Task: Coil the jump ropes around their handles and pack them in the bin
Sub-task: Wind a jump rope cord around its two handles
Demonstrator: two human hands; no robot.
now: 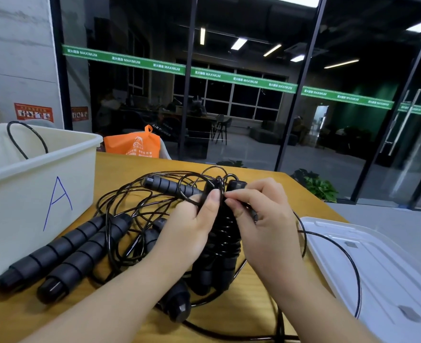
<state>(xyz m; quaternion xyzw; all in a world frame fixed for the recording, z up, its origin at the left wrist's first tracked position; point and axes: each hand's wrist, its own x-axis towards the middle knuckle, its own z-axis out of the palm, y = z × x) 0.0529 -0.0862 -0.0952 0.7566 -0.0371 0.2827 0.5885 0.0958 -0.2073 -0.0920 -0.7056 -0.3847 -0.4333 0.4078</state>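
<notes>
1. Right hand (261, 214): the thumb and forefinger are pinching a thin black cord (333, 246) at the top of the bundle, while the other fingers are curling round the upper end of a handle.
2. Left hand (194, 226): the thumb is pressing against the front of the handle pair (223, 246) and the fingers are wrapping behind it, holding it upright over the table.
3. Handle pair: two black foam handles are lying side by side, with cord coiling round their middle in several turns; loose loops are sticking out above the fingertips.
4. Loose cord: it is trailing from the bundle to the right, arching over the edge of a clear plastic lid (378, 268) and back along the table's near edge.
5. Other jump ropes (80, 246): more black handles and tangled cord are lying on the wooden table (254, 318), left of and beneath the forearms.
6. White bin (31, 194): marked with a blue "A", it is standing at the left, touching the nearest handles; a cord loop is rising above its rim.
7. Orange bag (132, 144): it is sitting beyond the table's far edge.
</notes>
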